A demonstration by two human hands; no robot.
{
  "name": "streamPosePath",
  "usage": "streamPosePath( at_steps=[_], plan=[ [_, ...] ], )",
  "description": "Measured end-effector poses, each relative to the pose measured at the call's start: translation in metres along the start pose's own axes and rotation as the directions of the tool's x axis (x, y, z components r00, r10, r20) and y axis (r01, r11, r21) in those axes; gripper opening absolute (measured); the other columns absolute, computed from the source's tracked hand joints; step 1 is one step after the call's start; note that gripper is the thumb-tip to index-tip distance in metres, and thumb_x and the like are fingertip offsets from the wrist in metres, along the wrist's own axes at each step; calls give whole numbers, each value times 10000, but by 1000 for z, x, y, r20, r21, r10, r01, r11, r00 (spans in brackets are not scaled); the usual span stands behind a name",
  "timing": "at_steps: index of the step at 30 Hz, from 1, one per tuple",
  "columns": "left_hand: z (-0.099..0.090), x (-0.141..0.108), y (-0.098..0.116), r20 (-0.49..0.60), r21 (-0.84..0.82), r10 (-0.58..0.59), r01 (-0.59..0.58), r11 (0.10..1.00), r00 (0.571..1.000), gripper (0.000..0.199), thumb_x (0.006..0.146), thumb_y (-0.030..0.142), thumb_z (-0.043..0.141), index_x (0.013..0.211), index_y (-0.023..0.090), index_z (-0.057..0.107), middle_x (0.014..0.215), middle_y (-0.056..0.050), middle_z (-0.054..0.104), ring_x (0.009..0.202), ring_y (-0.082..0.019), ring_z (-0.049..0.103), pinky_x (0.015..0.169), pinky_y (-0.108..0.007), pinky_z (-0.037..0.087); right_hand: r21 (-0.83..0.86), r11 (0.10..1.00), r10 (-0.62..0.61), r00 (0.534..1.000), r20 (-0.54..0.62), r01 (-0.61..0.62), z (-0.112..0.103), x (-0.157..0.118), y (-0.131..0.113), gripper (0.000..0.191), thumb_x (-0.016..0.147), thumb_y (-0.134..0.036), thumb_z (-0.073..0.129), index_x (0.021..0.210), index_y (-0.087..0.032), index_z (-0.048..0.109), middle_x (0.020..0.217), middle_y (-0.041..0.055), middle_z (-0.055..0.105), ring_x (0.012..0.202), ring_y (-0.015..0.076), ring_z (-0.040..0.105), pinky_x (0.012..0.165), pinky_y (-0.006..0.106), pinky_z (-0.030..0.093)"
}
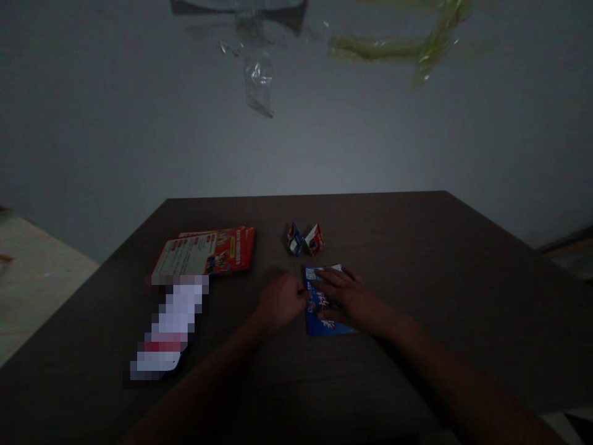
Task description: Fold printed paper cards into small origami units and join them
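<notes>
Blue printed sheet (317, 326): lies on the table beneath the right hand, with its left edge at the left hand.
Right hand (349, 300): palm down, fingers spread across the sheet.
Left hand (280, 300): fingers curled in at the sheet's left edge; whether they pinch it cannot be told.
Sheet handling: appears to be light, thin paper; probably flexible, easily creased and slightly slippery if coated.
Sheet hold points: the uncovered near-left corner or left edge suits a fingertip grip; a flat palm should steady the middle without crumpling it.
Folded paper piece (314, 240): stands just beyond the sheet, ahead of and between the hands; red and blue faces angle upward. Likely very light and easily crushed; grip gently at a fold.
Red-and-white printed stack (236, 250): lies beyond and to the left of the left hand; edges are unevenly aligned.
Pixelated object (173, 321): left of the left hand, at the stack's near side; identity obscured.
Table (417, 247): dark surface extending around both hands.
Wall (296, 148): beyond the table, farthest from the hands; carries yellowish tape (380, 49).
</notes>
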State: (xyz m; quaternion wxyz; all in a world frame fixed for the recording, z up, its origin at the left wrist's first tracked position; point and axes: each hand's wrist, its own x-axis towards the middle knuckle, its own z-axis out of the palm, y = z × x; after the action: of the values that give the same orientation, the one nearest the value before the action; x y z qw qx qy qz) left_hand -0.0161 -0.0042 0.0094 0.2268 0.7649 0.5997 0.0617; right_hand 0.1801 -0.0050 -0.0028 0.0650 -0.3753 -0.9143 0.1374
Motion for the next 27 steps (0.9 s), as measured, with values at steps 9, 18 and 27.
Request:
streamPosePath(
  at_steps=[9, 18, 27],
  plan=[
    [0, -2, 1, -7, 33, 25, -25, 999, 1000, 244, 815, 301, 488, 678, 176, 647, 677, -24, 652, 603, -140, 582, 519, -238, 335, -4, 1000, -2, 1000, -1, 2, 0, 1, 1, 626, 866, -577, 432, 1410, -290, 320, 1470, 91, 333, 1348, 286, 277, 1078, 555, 160],
    [0, -2, -6, -6, 102, 45, -44, 994, 999, 234, 825, 366, 502, 759, 205, 659, 788, -29, 680, 711, -173, 621, 608, -260, 406, -15, 1000, -1, 1000, 14, 1, 0, 1, 1, 637, 861, -566, 454, 1417, -294, 303, 1473, 95, 326, 1351, 293, 271, 1078, 559, 160],
    [-4, -7, -10, -88, 83, 283, -277, 957, 955, 271, 805, 259, 570, 1072, 228, 602, 1025, -45, 615, 981, -211, 551, 842, -323, 425, -26, 1000, -2, 1000, 12, 3, 0, 2, 0, 634, 855, -569, 463, 1409, -294, 322, 1480, 94, 313, 1347, 292, 278, 1080, 551, 163]
  ],
)
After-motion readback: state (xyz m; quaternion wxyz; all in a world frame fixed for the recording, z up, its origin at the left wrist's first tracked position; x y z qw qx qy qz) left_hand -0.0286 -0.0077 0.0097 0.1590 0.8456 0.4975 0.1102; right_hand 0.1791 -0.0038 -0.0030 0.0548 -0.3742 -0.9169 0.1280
